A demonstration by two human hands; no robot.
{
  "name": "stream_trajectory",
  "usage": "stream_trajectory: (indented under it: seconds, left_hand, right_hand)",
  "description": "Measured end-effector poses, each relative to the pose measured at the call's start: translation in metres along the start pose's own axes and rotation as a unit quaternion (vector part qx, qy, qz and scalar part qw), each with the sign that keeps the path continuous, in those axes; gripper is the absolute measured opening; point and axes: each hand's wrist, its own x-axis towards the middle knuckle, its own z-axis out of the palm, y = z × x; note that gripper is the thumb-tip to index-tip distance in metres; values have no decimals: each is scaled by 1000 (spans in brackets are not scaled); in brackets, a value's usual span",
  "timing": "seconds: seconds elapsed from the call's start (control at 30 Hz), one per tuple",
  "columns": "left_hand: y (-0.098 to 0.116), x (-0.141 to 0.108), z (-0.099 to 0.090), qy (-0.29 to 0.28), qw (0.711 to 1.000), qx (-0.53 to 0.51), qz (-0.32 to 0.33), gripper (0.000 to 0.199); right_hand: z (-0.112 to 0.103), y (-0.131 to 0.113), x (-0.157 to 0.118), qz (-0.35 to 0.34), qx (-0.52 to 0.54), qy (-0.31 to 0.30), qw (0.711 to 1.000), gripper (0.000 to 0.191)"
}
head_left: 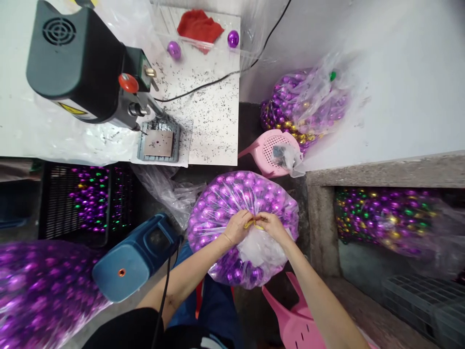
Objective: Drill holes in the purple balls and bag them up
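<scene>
A large clear plastic bag (214,208) full of shiny purple balls stands on the floor in front of me. Its gathered neck has a yellow tie (258,224) around it. My left hand (239,227) pinches the tie from the left side, fingers closed. From the right, my right hand (271,225) grips the other side of the tie, close to the left fingertips. The loose whitish bag top (261,249) flops toward me below both hands.
A drill press (80,72) stands on the white table (214,140), left. Pink stools (274,145) are beyond and below the bag. A blue stool (123,271) and black crate (54,203) are left. More ball-filled bags (39,286) lie around; a concrete ledge (323,232) is right.
</scene>
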Motion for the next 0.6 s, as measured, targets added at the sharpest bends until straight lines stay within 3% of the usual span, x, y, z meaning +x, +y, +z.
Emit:
stream_trajectory:
  seconds: [0.33, 0.5, 0.6]
  left_hand:
    - [-2, -21, -27, -66, 996, 52, 27, 20]
    - [-1, -47, -31, -83, 995, 56, 3, 18]
    - [-1, -56, -36, -60, 997, 54, -22, 14]
  right_hand:
    - [-5, -27, -22, -8, -146, 90, 985, 32]
    - [-11, -10, -40, 18, -149, 136, 979, 38]
    - [-29, 13, -72, 56, -132, 244, 959, 49]
